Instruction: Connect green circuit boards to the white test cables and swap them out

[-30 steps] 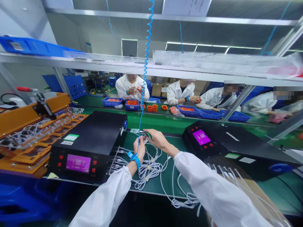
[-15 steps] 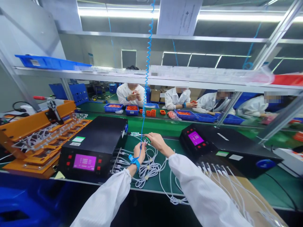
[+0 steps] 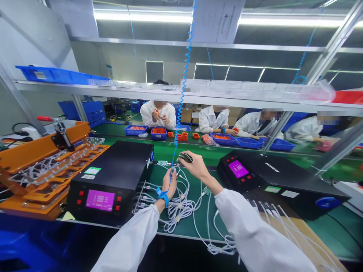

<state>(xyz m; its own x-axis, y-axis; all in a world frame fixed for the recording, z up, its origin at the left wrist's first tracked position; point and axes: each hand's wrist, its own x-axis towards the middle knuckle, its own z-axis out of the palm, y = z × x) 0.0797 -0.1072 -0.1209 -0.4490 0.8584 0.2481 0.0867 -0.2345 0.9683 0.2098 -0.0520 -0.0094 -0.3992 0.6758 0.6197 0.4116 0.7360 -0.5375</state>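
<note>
My right hand point(image 3: 195, 164) is raised over the bench, its fingers closed on a small dark circuit board point(image 3: 186, 158). Lower and to its left, my left hand point(image 3: 169, 183) wears a blue wrist strap point(image 3: 162, 195); its fingers are pinched, and what they hold is too small to name. Coiled white cables point(image 3: 178, 207) lie beside and below my left hand. A small pale green board point(image 3: 162, 163) on a white cable sits just beyond it. Another such board point(image 3: 206, 190) lies under my right forearm.
Black boxes with purple screens stand left point(image 3: 113, 177) and right point(image 3: 272, 177). An orange fixture point(image 3: 42, 166) is at far left. A blue coiled cord point(image 3: 183, 90) hangs ahead. Across the bench, people in white handle orange parts near blue trays point(image 3: 227, 140).
My right hand has moved right and away from my left hand, with the dark board now showing in its fingers. My left hand has stayed near the cables.
</note>
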